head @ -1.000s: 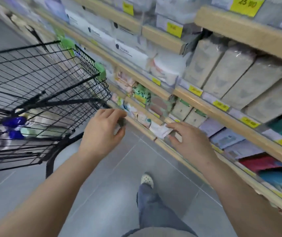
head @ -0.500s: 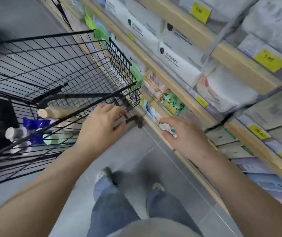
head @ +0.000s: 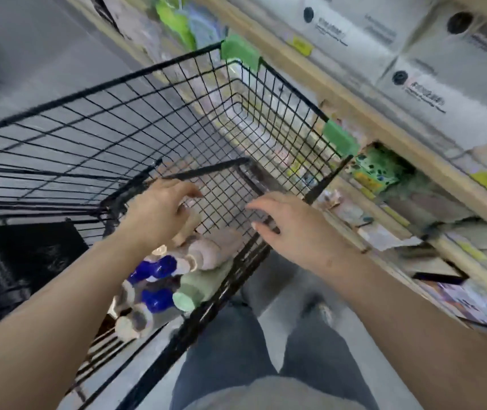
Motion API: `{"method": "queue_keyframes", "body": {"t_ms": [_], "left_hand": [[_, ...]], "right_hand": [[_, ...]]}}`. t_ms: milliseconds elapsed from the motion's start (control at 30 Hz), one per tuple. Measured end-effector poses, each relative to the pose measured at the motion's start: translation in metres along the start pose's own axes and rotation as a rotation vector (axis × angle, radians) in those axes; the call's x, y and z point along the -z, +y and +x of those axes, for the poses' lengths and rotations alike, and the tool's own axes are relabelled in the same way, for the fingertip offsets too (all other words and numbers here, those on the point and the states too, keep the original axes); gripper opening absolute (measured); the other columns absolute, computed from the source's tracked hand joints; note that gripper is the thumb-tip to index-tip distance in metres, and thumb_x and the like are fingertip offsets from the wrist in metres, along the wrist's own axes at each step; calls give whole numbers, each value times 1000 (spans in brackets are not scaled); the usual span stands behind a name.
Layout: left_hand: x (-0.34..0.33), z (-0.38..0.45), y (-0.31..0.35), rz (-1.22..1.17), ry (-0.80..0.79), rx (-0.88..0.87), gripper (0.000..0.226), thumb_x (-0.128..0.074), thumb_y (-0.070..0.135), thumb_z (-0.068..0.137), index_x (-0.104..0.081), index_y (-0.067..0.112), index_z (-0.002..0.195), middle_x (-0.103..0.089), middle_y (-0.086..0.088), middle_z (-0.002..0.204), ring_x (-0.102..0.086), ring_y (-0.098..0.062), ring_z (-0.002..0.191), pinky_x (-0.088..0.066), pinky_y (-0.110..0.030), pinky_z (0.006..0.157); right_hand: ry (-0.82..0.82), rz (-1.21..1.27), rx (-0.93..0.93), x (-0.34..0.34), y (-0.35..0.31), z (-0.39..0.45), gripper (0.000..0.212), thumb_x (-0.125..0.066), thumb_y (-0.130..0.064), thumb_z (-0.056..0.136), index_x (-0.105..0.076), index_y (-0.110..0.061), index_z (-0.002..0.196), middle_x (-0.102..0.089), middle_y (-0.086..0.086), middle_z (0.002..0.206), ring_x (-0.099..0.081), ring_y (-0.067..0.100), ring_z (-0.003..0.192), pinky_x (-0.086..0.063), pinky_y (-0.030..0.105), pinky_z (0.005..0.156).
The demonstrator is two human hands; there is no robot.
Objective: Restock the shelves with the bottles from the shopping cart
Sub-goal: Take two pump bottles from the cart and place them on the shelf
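The black wire shopping cart [head: 147, 71] stands in front of me, tight against the shelves. Several bottles lie in a heap at its near end: two with blue caps [head: 159, 267], a pale green one [head: 198, 288], a pale pinkish one [head: 215, 250] and white-capped ones [head: 134, 321]. My left hand [head: 159, 211] hangs over the heap with loosely curled fingers, just above a tan-capped bottle [head: 181, 236]; I cannot tell whether it touches it. My right hand [head: 289, 229] is spread flat, its thumb against the cart's mesh flap [head: 224, 190]. The picture is blurred.
Wooden shelves [head: 354, 113] run along the right, with white boxes [head: 413, 54] above and coloured packets [head: 378, 173] below, marked by yellow price tags. Green guards [head: 339, 140] cap the cart's corners. My legs in jeans [head: 236, 350] stand on the grey floor behind the cart.
My view has swung left and down over the cart. The left hand left the cart handle and reached in over the bottles. The right hand came off the shelf packets to the cart's flap.
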State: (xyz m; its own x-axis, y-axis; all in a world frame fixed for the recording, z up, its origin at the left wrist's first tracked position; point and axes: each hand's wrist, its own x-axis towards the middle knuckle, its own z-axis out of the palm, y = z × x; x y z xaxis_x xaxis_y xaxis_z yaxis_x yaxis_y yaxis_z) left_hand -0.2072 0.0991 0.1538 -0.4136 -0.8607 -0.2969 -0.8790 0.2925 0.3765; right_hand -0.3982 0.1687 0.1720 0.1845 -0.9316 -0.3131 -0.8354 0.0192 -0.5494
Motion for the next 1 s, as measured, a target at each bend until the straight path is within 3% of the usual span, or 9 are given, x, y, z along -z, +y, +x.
{"method": "queue_keyframes", "body": {"t_ms": [167, 300, 367, 467, 633, 733, 800, 933, 1000], "left_hand": [[-18, 15, -82, 107, -289, -2, 50, -43, -13, 78, -62, 16, 114, -59, -11, 119, -47, -31, 114, -41, -44, 95], [-34, 22, -123, 258, -520, 10, 64, -41, -6, 81, -41, 33, 132, -41, -3, 139, -38, -25, 127, -39, -44, 100], [-43, 28, -139, 357, -601, -43, 77, -40, -10, 80, -24, 36, 140, -26, 1, 150, -28, -22, 136, -38, -39, 104], [-62, 36, -162, 406, -690, -109, 83, -47, -5, 83, -8, 40, 142, -7, 8, 155, -17, -20, 141, -35, -36, 104], [-85, 54, -174, 401, -823, -265, 68, -51, 29, 89, -10, 42, 141, 5, 10, 155, -3, -18, 144, -18, -43, 115], [-98, 59, -183, 357, -830, -323, 72, -54, 39, 86, -5, 45, 139, 0, 6, 156, -2, -18, 144, -19, -43, 115], [-105, 56, -187, 268, -785, -348, 83, -66, 39, 78, -7, 52, 135, -12, 0, 155, -10, -22, 143, -26, -43, 113], [-123, 53, -195, 80, -571, -457, 96, -88, 20, 49, -30, 34, 124, -51, -22, 131, -44, -46, 121, -41, -63, 87], [-124, 57, -194, 33, -552, -480, 94, -88, 13, 48, -36, 30, 124, -55, -24, 125, -45, -46, 119, -37, -66, 87]], "right_hand": [[-272, -80, -12, -40, -18, 58, 39, -44, -25, 93, -42, -19, 131, -48, 2, 131, -42, 22, 122, -39, 34, 93], [-596, -230, 2, -76, -28, 94, 33, -45, -19, 91, -47, -8, 121, -48, 11, 125, -46, 30, 117, -40, 35, 86], [-721, -291, 19, -100, -31, 107, 36, -46, -22, 90, -46, -10, 125, -45, 10, 129, -45, 30, 119, -40, 37, 91], [-781, -348, 36, -137, -28, 115, 51, -54, -19, 88, -35, -15, 135, -37, 9, 141, -39, 30, 128, -37, 38, 101], [-875, -283, -3, -179, -21, 119, 73, -57, -13, 84, -14, -20, 143, -6, 11, 151, -13, 33, 139, -31, 46, 105], [-838, -190, -31, -192, -17, 125, 72, -60, -17, 83, -18, -26, 141, -8, 9, 151, -5, 36, 139, -25, 51, 110], [-807, -213, 0, -195, -15, 131, 68, -62, -25, 82, -24, -21, 137, -18, 10, 148, -10, 35, 138, -23, 49, 110], [-810, -294, 142, -202, -8, 142, 68, -70, -37, 72, -35, -18, 127, -37, 9, 137, -28, 30, 131, -27, 46, 108], [-789, -367, 236, -200, -7, 143, 60, -65, -35, 77, -36, -19, 127, -38, 11, 134, -33, 31, 127, -31, 45, 106]]}}
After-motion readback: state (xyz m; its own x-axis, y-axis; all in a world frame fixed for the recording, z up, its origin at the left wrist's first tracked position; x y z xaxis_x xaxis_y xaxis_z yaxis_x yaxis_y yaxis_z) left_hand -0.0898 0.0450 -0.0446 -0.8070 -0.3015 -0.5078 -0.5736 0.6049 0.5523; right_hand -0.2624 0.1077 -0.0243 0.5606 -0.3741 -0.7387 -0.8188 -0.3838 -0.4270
